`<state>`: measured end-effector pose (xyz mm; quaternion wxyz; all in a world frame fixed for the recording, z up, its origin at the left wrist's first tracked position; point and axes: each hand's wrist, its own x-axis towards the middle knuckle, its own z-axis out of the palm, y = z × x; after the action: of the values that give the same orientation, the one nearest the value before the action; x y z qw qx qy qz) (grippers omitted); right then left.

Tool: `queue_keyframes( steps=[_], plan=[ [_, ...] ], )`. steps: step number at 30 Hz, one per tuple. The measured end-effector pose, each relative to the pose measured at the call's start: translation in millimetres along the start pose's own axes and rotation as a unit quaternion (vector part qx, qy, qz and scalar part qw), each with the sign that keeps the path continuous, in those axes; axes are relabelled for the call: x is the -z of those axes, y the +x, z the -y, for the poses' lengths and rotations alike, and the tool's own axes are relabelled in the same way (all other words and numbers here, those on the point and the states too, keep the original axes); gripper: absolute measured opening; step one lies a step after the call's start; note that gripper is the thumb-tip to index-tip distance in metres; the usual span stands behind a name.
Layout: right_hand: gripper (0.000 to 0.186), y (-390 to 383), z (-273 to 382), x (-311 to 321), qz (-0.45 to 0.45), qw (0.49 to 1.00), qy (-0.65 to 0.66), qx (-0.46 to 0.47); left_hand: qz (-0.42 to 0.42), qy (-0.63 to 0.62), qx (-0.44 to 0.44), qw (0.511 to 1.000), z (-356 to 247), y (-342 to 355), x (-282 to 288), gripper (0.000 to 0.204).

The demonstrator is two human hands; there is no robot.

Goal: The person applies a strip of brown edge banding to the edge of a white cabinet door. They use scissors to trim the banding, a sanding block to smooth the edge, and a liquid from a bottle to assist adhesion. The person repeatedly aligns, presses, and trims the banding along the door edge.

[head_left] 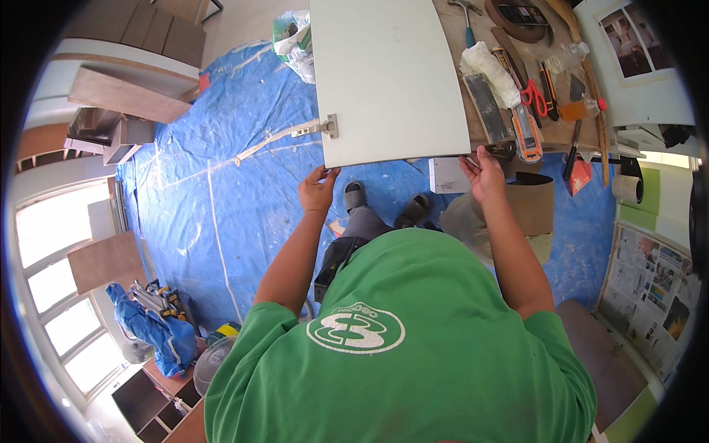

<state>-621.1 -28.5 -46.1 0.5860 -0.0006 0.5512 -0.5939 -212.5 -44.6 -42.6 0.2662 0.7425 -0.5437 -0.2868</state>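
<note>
A long white cabinet door stretches away in front of me, with a metal hinge on its left edge. My left hand grips its near left corner, fingertips pinched at the edge. At the near right corner, my right hand has its palm turned up and its fingers on the edge; part of the grip is hidden. A small white box-like piece sits just left of my right hand. Beyond that hand lie an orange utility knife and a dark sanding block.
The workbench at right carries a hammer, red scissors, a white cloth and bottles. Blue sheeting covers the floor. Brown boards lie at left; a plastic bag stands beside the door.
</note>
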Motion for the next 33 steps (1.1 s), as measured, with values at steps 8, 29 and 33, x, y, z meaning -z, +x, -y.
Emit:
queue_keyframes(
  steps=[8,29,33],
  plan=[
    [0.074,-12,19,7,-0.034,0.994,-0.092,-0.056,-0.004,-0.017,-0.009,1.0,13,2,-7,0.034],
    [0.029,-14,16,8,0.038,0.717,-0.544,0.434,0.003,-0.002,0.01,1.0,-5,-1,2,0.031],
    [0.026,-15,19,8,0.008,0.634,-0.634,0.442,-0.003,-0.014,0.021,1.0,-4,-1,-1,0.032]
  ],
)
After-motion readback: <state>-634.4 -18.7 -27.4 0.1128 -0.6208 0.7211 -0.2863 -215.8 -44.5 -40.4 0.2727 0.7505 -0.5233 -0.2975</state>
